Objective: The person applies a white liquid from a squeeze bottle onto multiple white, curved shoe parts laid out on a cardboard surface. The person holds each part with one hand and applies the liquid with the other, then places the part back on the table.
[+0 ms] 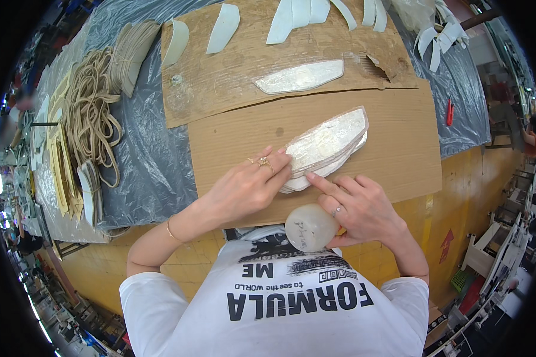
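Observation:
On the cardboard sheet [244, 131] lies a small slanted stack of curved, light-coloured shaped pieces [327, 140]; the top one has a shiny whitish face and a beige edge. My left hand [250, 184] grips the stack's near left end, fingers closed and the thumb side hidden. My right hand [360, 208] touches the stack's near edge with its index fingertip. The same hand holds a round, translucent whitish container [311, 228], its flat end facing up, close to my shirt. A similar shiny piece [301, 77] rests apart, farther off on the worn cardboard [220, 83].
White curved pieces [223, 28] are spread along the far cardboard. Bundled beige strips [92, 107] lie on the grey plastic sheet [149, 149] at left. A red pen [449, 112] and more white pieces [441, 41] are at right. The worn cardboard has a torn hole [378, 68].

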The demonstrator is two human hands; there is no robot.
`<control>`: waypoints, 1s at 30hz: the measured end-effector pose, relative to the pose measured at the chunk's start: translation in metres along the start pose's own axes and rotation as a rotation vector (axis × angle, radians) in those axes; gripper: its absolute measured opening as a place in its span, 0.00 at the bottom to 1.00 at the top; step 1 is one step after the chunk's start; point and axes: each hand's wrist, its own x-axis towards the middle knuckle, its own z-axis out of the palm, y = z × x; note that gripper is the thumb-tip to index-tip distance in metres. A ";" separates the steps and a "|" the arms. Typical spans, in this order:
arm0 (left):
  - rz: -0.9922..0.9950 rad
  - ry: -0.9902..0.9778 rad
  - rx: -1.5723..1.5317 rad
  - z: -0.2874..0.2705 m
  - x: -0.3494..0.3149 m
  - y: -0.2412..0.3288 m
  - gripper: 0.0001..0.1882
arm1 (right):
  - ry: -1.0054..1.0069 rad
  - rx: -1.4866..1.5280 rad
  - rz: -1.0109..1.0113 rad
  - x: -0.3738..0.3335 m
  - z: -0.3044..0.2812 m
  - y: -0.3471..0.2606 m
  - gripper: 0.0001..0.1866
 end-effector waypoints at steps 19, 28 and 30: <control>-0.044 0.425 0.605 -0.067 -0.022 -0.058 0.10 | -0.033 0.096 0.071 0.005 -0.011 -0.003 0.37; 0.048 0.544 1.002 -0.087 -0.075 -0.105 0.16 | 0.045 0.120 0.100 0.007 -0.008 -0.005 0.35; 0.075 0.564 1.070 -0.096 -0.074 -0.111 0.17 | 0.051 0.119 0.109 0.007 -0.008 -0.005 0.35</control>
